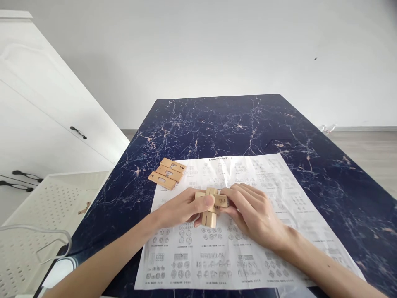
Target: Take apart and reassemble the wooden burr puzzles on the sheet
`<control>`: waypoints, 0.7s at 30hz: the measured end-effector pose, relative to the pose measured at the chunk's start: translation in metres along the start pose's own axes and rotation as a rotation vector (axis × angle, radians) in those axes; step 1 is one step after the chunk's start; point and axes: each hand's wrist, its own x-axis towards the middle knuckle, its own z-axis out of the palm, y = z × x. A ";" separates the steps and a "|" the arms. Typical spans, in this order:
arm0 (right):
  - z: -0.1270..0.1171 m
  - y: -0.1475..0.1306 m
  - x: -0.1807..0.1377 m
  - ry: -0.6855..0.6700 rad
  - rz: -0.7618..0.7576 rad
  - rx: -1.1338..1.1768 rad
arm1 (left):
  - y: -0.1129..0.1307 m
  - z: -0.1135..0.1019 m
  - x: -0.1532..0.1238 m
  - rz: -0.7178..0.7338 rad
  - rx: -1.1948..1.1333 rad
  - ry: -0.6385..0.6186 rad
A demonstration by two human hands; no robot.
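Observation:
A cross-shaped wooden interlocking puzzle (pixel 209 219), made of pale blocks with dark marks, is between both hands above the printed sheet. My left hand (pixel 189 205) grips it from the left, thumb pressed on top near the centre. With thumb and fingers closed on the right-hand block, my right hand (pixel 256 209) holds the same puzzle. The fingers cover part of the joints. Several flat wooden pieces (pixel 162 179) with cut-out slots and marked numbers lie together at the sheet's upper left corner, apart from the hands.
The creased instruction sheet (pixel 223 271) with small diagrams lies on a dark blue marbled table (pixel 217 124). At the left are a white cabinet (pixel 46 91) with black handles and a perforated cream surface (pixel 83 188). A pale wall stands behind the table.

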 end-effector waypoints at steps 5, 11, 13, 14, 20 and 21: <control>-0.001 0.000 0.001 -0.035 0.024 0.021 | -0.001 0.001 0.002 0.019 -0.061 0.019; -0.001 0.000 0.002 -0.049 0.056 0.143 | -0.002 0.005 0.002 0.087 -0.135 0.031; 0.001 0.001 0.002 -0.066 0.070 0.142 | -0.002 0.005 0.001 0.081 -0.152 0.045; 0.002 0.001 0.001 -0.073 0.078 0.140 | -0.002 0.005 0.001 0.068 -0.163 0.049; 0.003 0.003 0.000 -0.065 0.146 0.178 | 0.001 0.006 0.002 0.009 -0.162 0.228; 0.003 0.003 0.000 -0.062 0.159 0.180 | 0.000 0.006 0.003 0.020 -0.164 0.275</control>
